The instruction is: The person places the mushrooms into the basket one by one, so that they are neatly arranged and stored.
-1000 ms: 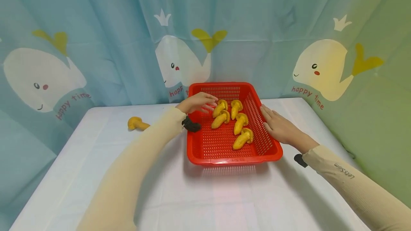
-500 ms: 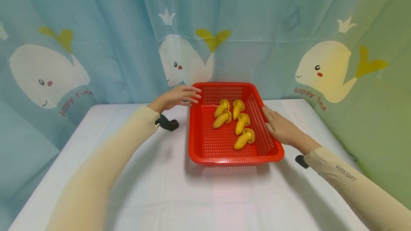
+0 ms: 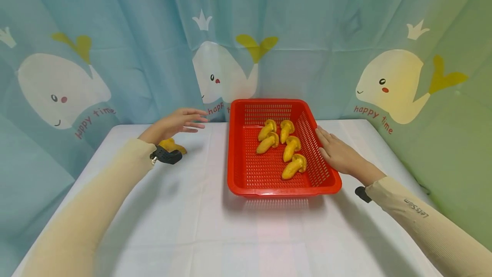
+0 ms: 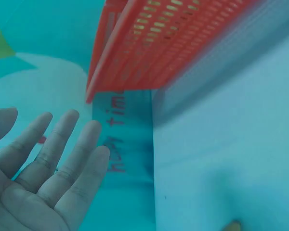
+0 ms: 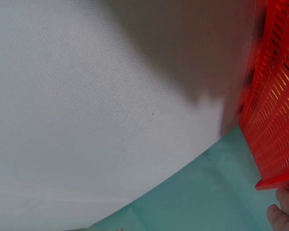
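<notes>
My left hand [image 3: 174, 125] is in the air left of the red basket [image 3: 232, 153], fingers spread and holding nothing. Partly hidden behind that wrist, a yellow mushroom [image 3: 174, 146] lies on the table; a small tip of the mushroom [image 4: 233, 226] shows at the bottom of the left wrist view. Several more yellow mushrooms [image 3: 294, 166] lie inside the basket, mostly toward its right half. My right hand [image 3: 340, 154] rests with straight fingers against the basket's right rim; the right wrist view catches only some fingertips [image 5: 278, 216] by the rim.
The table [image 3: 230, 243] has a white cover. Right behind it hangs a blue-green curtain [image 3: 315, 54] printed with whales, and the basket stands close to this curtain. A black strap piece [image 3: 169, 155] sticks out from the left wrist.
My left hand has drawn back leftward from above the basket, out over the table toward the lone mushroom. The right hand stays at the rim. The view has shifted slightly.
</notes>
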A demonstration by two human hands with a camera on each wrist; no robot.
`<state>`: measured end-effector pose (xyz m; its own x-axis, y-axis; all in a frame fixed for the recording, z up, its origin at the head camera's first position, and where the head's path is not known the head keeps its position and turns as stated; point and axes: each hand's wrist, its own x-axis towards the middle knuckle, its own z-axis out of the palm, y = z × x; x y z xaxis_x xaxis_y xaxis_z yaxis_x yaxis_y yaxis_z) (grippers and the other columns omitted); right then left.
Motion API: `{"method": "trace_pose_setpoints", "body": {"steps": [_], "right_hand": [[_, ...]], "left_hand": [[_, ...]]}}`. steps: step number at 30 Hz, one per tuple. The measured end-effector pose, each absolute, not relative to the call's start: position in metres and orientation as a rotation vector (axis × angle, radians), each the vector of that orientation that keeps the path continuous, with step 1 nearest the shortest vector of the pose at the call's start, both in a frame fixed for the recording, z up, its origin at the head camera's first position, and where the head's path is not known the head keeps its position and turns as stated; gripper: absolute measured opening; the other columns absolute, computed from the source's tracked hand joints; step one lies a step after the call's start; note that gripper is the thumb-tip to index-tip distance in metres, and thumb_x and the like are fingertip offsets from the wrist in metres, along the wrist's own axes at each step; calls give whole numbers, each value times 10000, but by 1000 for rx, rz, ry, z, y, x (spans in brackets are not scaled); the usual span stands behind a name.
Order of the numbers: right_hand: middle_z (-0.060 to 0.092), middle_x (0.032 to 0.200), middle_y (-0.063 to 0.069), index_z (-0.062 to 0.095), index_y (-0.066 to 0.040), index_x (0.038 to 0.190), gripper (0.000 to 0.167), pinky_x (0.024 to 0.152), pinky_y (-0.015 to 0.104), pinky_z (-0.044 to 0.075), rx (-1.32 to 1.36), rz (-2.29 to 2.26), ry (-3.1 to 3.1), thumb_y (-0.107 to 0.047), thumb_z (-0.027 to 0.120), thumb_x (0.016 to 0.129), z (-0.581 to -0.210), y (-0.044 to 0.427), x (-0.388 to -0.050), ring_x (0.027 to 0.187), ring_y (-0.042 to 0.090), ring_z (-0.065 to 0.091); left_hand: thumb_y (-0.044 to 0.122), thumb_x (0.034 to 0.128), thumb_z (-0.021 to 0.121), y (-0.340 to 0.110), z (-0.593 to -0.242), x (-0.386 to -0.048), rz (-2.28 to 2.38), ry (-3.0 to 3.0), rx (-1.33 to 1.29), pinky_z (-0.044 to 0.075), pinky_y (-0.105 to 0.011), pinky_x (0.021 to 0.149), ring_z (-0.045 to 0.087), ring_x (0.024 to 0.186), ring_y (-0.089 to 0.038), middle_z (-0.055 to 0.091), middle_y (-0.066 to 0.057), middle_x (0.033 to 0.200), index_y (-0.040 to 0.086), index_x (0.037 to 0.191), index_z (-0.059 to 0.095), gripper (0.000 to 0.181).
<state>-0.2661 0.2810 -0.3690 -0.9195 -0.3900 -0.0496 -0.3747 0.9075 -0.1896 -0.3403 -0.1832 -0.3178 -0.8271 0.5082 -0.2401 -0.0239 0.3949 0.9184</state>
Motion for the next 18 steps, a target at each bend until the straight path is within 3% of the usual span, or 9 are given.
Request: {"method": "trace_pose_setpoints", "body": {"steps": [14,18], "right_hand": [[90,1562,228,69,32,1489,645,1153,572,140,-588,-271,2981,-231,377,987,-369,282,-267,1433,402,133],[87,1562,228,61,24,1491,653,1150,577,138,-583,-277,2975,-243,378,987,-369,281,-267,1431,404,131]], "left_hand": [[197,1027,344,-236,-343,-322,1382,2207,280,244,-528,1141,339,1345,-426,280,-273,1492,-30,1464,231,506],[241,1015,381,-250,-351,-316,1366,2240,224,254,-523,1138,476,1282,-310,295,-269,1487,-39,1463,222,552]]}}
